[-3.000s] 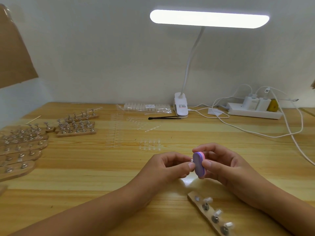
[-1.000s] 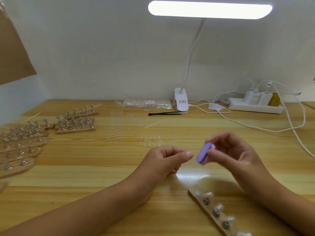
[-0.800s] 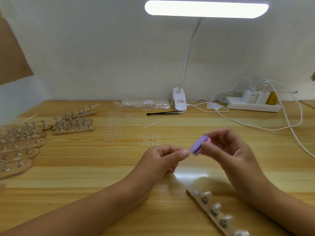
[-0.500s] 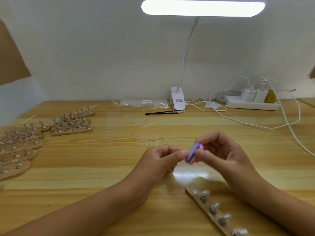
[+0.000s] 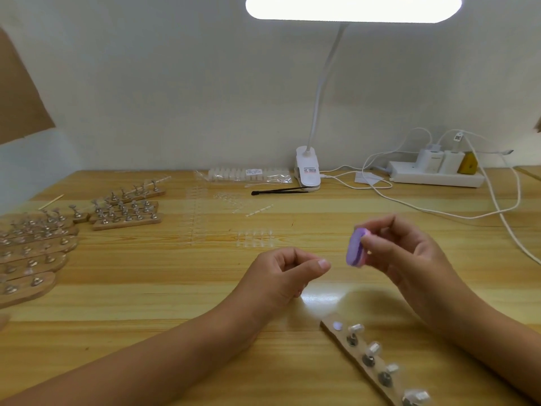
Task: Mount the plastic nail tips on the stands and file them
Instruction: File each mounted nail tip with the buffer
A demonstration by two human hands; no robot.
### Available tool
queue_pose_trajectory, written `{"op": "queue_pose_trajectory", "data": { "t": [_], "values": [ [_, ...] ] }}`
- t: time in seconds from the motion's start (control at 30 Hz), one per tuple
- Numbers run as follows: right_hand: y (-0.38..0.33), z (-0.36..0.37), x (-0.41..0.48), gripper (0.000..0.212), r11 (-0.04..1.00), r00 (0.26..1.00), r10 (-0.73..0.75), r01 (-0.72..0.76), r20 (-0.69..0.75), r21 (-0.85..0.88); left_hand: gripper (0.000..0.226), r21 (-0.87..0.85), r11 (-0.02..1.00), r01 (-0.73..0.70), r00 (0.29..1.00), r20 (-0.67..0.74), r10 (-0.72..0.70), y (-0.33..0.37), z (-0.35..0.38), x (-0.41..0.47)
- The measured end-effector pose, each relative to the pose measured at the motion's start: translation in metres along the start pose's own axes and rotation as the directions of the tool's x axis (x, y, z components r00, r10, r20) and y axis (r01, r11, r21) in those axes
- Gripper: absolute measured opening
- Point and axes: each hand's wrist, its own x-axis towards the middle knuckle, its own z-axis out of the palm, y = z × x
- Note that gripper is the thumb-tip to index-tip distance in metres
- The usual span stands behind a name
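Observation:
My right hand [image 5: 409,259] pinches a small purple oval file block [image 5: 355,253] between thumb and fingers, held above the table. My left hand [image 5: 284,273] hovers just left of it with fingers curled and thumb pressed to the index finger; the small nail stand it pinches is hidden inside the grip. A gap separates the file from my left thumb. A wooden strip [image 5: 359,351] lies at the near right with three metal stands carrying clear nail tips [image 5: 355,328]; its first spot is bare.
Several more wooden strips of stands [image 5: 126,213] lie at the left. Loose clear nail tips [image 5: 254,238] sit mid-table. At the back are a bag of tips [image 5: 248,174], black tweezers [image 5: 278,191], a clip lamp [image 5: 307,171], a power strip [image 5: 436,177] and trailing white cables.
Half a second ago the file was against my left fingertips; my right hand has since drawn it right and up, leaving a gap. My left hand stays put.

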Motion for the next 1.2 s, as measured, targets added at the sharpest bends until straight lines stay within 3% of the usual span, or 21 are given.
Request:
{"op": "queue_pose_trajectory", "data": {
  "t": [0.1, 0.17, 0.23, 0.3, 0.47, 0.6, 0.67, 0.8, 0.83, 1.0, 1.03, 1.1, 1.17, 1.2],
  "values": [
    [0.0, 0.004, -0.005, 0.023, 0.99, 0.969, 0.093, -0.065, 0.23, -0.126, 0.032, 0.001, 1.0, -0.006, 1.0, 0.01, 0.006, 0.0, 0.0, 0.001],
    [0.001, 0.009, -0.002, 0.019, 0.995, 0.98, 0.07, -0.054, 0.188, -0.089, 0.024, 0.01, 1.0, -0.007, 1.0, 0.022, 0.007, -0.001, -0.001, 0.0],
    [0.002, 0.009, 0.003, 0.02, 0.997, 0.997, 0.069, -0.071, 0.033, 0.04, 0.011, 0.023, 1.0, -0.012, 0.999, 0.041, 0.011, -0.002, 0.0, -0.002],
    [0.002, 0.002, 0.006, 0.023, 0.993, 0.995, 0.077, -0.071, -0.058, 0.09, 0.018, 0.029, 0.999, -0.02, 0.999, 0.046, 0.019, -0.002, 0.002, -0.003],
    [0.001, 0.002, -0.002, 0.021, 0.982, 0.955, 0.162, -0.133, 0.248, -0.132, 0.026, 0.008, 1.0, -0.028, 0.999, 0.022, 0.028, 0.0, 0.002, -0.001],
    [0.004, 0.01, 0.004, 0.013, 0.999, 0.996, 0.049, -0.051, 0.069, 0.014, 0.012, 0.029, 0.999, -0.027, 0.999, 0.024, 0.026, -0.003, 0.002, -0.001],
    [0.003, 0.004, 0.007, 0.013, 0.998, 1.0, 0.025, -0.026, 0.01, 0.058, 0.017, 0.024, 0.999, -0.027, 0.999, 0.026, 0.026, -0.002, 0.003, -0.001],
    [-0.003, -0.003, -0.001, 0.017, 0.986, 0.945, 0.124, -0.084, 0.303, -0.143, 0.022, 0.008, 0.999, -0.032, 0.999, 0.023, 0.032, 0.001, 0.002, -0.001],
    [-0.002, 0.0, -0.002, 0.02, 0.984, 0.941, 0.12, -0.07, 0.318, -0.167, 0.024, 0.009, 0.999, -0.031, 0.999, 0.024, 0.031, 0.001, 0.002, -0.001],
    [0.004, 0.009, 0.007, 0.028, 0.996, 0.998, 0.06, -0.057, -0.037, 0.072, 0.015, 0.029, 0.999, -0.02, 0.999, 0.038, 0.019, -0.001, 0.002, -0.002],
    [0.003, 0.006, 0.006, 0.028, 0.995, 0.997, 0.072, -0.07, -0.029, 0.064, 0.019, 0.027, 0.999, -0.02, 0.999, 0.037, 0.019, 0.0, 0.003, -0.002],
    [0.001, 0.002, 0.002, 0.022, 0.994, 0.987, 0.111, -0.11, 0.119, -0.017, 0.027, 0.013, 1.0, -0.017, 1.0, 0.024, 0.017, 0.002, 0.003, -0.001],
    [0.002, 0.004, -0.003, 0.021, 0.989, 0.965, 0.126, -0.106, 0.228, -0.099, 0.021, 0.035, 0.999, -0.022, 0.999, 0.032, 0.021, 0.001, 0.002, -0.001],
    [0.003, 0.007, -0.002, 0.02, 0.992, 0.972, 0.105, -0.086, 0.21, -0.095, 0.015, 0.051, 0.998, -0.023, 0.999, 0.035, 0.021, 0.0, 0.003, -0.002]
  ]
}}
